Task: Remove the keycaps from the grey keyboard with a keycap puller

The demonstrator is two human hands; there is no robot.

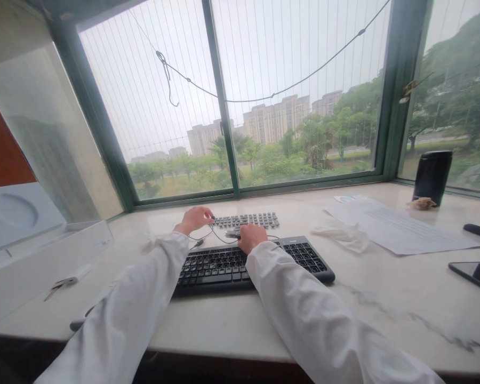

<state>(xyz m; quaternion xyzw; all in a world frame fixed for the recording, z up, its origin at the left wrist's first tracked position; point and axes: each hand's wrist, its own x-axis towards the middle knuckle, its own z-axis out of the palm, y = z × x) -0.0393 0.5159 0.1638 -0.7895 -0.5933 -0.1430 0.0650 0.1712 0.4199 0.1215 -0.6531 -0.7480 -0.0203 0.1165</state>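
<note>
A black keyboard (220,278) lies in front of me, and its switches look bare of keycaps over much of the board. Behind it, loose keycaps (248,218) are laid out in rows on the counter. My left hand (195,220) is at the left end of these rows, fingers pinched round something small and dark that I cannot make out. My right hand (253,237) is closed over the keyboard's back edge; what its fingers hold is hidden. A small grey-black piece (232,234) shows beside its fingertips. A thin cable (218,237) loops between both hands, with a dark plug (200,242) near the left wrist.
On the marble counter (368,320), a crumpled tissue (344,234) and printed paper (400,226) lie to the right. Farther right are a black can (432,178) and a phone (478,274). A white box (44,266) stands left, near a small white device (70,277). Windows close off the back.
</note>
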